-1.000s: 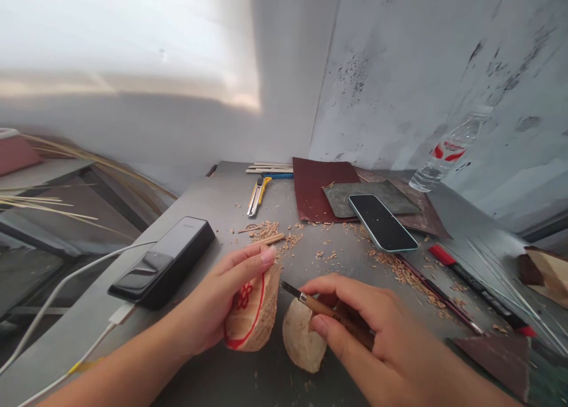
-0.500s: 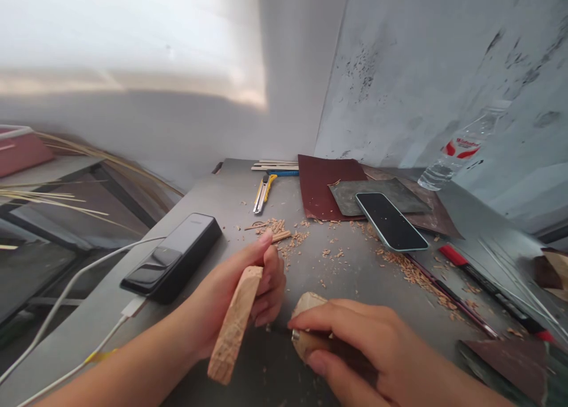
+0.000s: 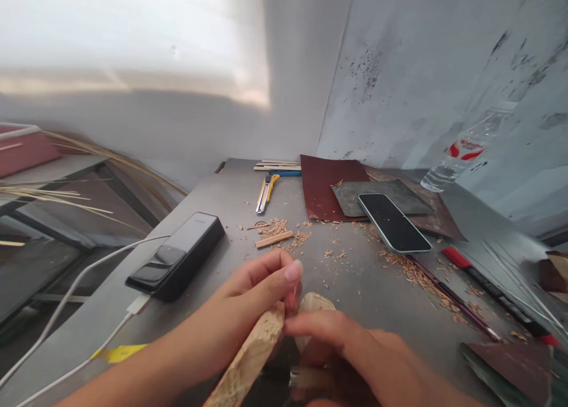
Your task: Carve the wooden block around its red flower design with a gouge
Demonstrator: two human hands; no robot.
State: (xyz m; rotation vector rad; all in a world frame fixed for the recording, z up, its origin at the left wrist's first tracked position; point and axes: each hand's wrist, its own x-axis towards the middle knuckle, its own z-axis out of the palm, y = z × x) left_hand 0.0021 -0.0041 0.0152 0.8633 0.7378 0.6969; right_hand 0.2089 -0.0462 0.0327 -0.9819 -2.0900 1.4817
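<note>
The left hand (image 3: 239, 300) is clamping a rough-cut, unsmoothed wooden block (image 3: 251, 357) right of the black power bank (image 3: 177, 256); the right hand (image 3: 332, 351) seems to be gripping a carving knife's handle (image 3: 308, 378) beside a rounded wood piece (image 3: 316, 303), while wood shavings (image 3: 275, 229) are lying beyond the power bank's end.

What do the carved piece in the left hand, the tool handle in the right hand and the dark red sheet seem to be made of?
The carved piece looks like pale bare wood: rough cut facets, unvarnished, similar shavings nearby. The tool handle looks like smooth brown wood, partly hidden. The dark red sheet looks like matte sandpaper; its grit is too fine to see.
</note>
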